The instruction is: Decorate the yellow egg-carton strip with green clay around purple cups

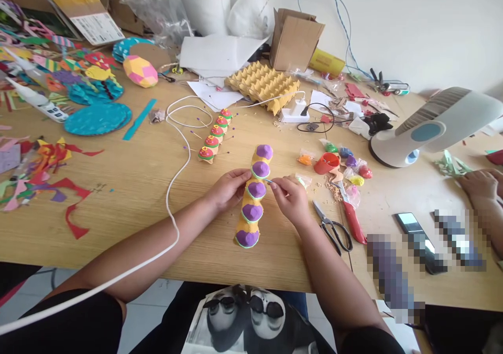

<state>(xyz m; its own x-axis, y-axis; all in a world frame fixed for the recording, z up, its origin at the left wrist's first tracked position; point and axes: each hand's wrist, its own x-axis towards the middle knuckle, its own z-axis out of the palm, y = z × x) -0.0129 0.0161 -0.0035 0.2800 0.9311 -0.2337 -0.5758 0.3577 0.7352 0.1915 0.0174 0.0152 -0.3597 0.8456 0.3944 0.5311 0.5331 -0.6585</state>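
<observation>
A yellow egg-carton strip with several purple clay-like caps edged in light green lies lengthwise in front of me. My left hand is closed on its left edge, near the upper caps. At its right edge, my right hand pinches a thin stick, the tip touching or close to the second cap from the top; the exact contact is too small to tell. Farther up the table stands a second strip with red and green caps, yellow loops and pins sticking out at its sides.
Black-handled scissors and a red-handled knife lie to the right. Behind them are an orange cup and bagged coloured clay. A white cable crosses my left arm. A white fan and another person's hand are far right.
</observation>
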